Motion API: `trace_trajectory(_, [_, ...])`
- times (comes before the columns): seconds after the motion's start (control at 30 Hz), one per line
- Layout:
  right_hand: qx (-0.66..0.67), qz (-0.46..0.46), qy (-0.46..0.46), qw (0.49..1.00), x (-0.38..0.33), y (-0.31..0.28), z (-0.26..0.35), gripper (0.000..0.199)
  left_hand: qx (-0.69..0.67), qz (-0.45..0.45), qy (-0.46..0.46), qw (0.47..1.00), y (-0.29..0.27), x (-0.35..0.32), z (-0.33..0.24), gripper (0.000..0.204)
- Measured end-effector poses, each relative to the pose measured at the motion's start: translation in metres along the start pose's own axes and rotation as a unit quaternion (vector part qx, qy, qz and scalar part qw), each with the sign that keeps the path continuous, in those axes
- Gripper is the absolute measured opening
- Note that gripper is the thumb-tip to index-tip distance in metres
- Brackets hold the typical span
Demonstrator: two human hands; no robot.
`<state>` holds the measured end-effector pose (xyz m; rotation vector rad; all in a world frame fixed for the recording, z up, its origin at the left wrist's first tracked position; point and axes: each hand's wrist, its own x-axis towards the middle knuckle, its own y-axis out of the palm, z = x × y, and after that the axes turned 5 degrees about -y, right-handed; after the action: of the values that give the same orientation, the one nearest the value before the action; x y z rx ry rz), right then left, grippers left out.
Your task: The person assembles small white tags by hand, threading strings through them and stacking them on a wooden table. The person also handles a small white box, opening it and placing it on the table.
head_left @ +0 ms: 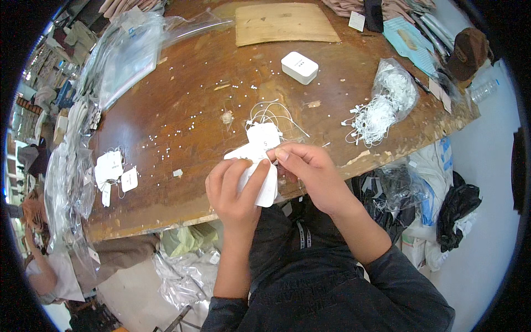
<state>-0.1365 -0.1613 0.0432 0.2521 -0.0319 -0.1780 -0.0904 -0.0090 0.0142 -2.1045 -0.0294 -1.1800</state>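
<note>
Near the table's front edge, my left hand (235,191) holds several white hang tags (267,190), its fingers laid over them. My right hand (315,171) meets it from the right, thumb and forefinger pinched together at the tags' edge. What sits between those fingertips is too small to make out. Beyond my fingers, more white tags (263,135) lie with thin white string loops (272,113) fanning out from them. Part of the tags is hidden under my left fingers.
Finished-looking white tags with strings (109,168) lie at the left. A white box (300,67) and a wooden board (285,23) are farther back. At the right, a clear bag (395,83) spills white tag strings (371,123). Tiny white bits dot the brown table (188,72); plastic sleeves (127,66) cover its left.
</note>
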Motion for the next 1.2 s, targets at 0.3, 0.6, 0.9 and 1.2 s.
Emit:
trace_trajectory(0.3, [-0.289, -0.262, -0.148, 0.909, 0.036, -0.043, 0.008, 0.013, -0.210, 0.071, -0.093, 0.971, -0.002, -0.008, -0.012, 0.024])
trace_trajectory(0.6, [-0.182, -0.058, -0.136, 0.972, 0.033, -0.023, -0.014, 0.019, -0.551, 0.075, -0.486, 0.674, 0.016, 0.027, -0.006, 0.029])
trace_trajectory(0.9, [-0.275, -0.053, -0.115, 0.953, 0.051, -0.020, -0.018, 0.021, -0.391, 0.053, -0.440, 0.807, 0.001, 0.004, -0.001, 0.024])
trace_trajectory(1.2, [-0.496, -0.083, -0.217, 0.837, 0.038, -0.022, -0.019, 0.023, -0.271, 0.158, -0.201, 0.928, 0.013, -0.001, -0.015, 0.023])
